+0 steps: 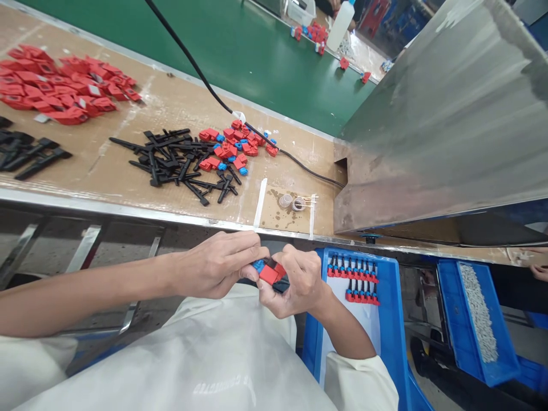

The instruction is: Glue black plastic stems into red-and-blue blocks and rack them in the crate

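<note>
Close to my body, past the bench's front edge, both hands meet on one small red-and-blue plastic part (269, 274) with some black showing. My left hand (220, 262) pinches its blue end between thumb and fingers. Around the red end are the closed fingers of my right hand (295, 279); they hide much of the piece. On the bench beyond lies a heap of black plastic sticks (166, 157), touching a pile of red-and-blue parts (233, 145). To my right, a blue tray (391, 319) holds rows of red, blue and black assemblies (362, 291) on a white sheet.
Larger red pieces (68, 85) are heaped at the far left. Two small cups (292, 201) with thin sticks stand near the bench edge. A black cable (201, 74) crosses the bench toward a metal housing (445, 125). Behind runs a green conveyor belt (257, 63).
</note>
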{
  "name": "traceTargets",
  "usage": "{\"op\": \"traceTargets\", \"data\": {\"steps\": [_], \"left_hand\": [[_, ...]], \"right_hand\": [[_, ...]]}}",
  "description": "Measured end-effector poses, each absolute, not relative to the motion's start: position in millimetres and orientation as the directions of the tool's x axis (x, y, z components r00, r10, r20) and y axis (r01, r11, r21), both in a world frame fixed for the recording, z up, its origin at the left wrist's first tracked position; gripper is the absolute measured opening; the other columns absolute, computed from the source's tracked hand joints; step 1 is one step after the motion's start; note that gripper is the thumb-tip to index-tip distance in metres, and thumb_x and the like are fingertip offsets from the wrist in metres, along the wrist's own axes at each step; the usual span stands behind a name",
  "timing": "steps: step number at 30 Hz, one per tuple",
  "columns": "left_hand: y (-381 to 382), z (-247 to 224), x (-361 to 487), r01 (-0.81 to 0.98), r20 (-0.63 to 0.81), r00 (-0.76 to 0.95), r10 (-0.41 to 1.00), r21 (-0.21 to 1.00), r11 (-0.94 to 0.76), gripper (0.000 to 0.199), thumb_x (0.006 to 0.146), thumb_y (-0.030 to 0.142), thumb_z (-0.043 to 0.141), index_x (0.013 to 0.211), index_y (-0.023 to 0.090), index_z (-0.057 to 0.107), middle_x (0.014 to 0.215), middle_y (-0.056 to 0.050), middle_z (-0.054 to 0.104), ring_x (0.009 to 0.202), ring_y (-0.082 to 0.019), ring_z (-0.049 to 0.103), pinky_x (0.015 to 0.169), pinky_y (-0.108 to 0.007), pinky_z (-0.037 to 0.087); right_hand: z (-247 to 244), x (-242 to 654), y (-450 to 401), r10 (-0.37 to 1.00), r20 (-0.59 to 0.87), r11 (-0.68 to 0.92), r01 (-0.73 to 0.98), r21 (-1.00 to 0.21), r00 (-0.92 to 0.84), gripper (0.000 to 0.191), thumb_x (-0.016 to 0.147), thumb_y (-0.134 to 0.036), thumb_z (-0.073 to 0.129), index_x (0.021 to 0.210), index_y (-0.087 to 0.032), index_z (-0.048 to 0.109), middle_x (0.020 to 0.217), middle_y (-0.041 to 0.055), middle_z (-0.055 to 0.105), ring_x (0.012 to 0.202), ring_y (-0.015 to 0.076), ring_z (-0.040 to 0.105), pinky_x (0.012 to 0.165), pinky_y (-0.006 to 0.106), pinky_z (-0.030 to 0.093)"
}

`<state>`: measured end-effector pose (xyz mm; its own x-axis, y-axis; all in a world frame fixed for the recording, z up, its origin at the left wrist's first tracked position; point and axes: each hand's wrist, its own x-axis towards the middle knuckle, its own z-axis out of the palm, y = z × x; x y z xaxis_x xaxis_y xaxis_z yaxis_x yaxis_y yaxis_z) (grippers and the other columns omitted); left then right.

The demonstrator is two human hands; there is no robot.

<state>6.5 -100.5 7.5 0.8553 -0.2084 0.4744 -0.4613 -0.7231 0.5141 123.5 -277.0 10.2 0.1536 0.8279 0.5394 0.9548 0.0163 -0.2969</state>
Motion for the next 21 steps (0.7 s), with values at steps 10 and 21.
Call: {"op": "traceTargets", "data": {"steps": [10,21], "left_hand": [[-99.4,3.2,7.7,-0.504,0.536,0.803,-0.259,0.381,-0.775,0.028,0.103,0.029,0.035,0.115,0.014,0.055,0.08,-0.007,0.059,0.071,-0.018,0.054,0.06,-0.028,0.043],[-96.4,1.1,12.3,-0.548,0.579,0.731,-0.36,0.185,-0.816,0.025,0.101,0.031,0.046,0.113,0.014,0.06,0.077,-0.007,0.062,0.073,-0.019,0.059,0.065,-0.031,0.049]], "right_hand": [[18.7,129.7,-279.4,0.824,0.564,0.068,0.977,-0.2,0.058,0.012,0.078,-0.028,0.052,0.086,-0.022,0.046,0.063,-0.0046,0.039,0.051,0.0116,0.037,0.047,0.029,0.024],[26.6,132.2,-285.2,0.841,0.541,0.09,0.988,-0.125,-0.008,0.014,0.081,-0.025,0.055,0.091,-0.019,0.048,0.065,-0.0034,0.044,0.055,0.0124,0.041,0.049,0.028,0.03]]}}
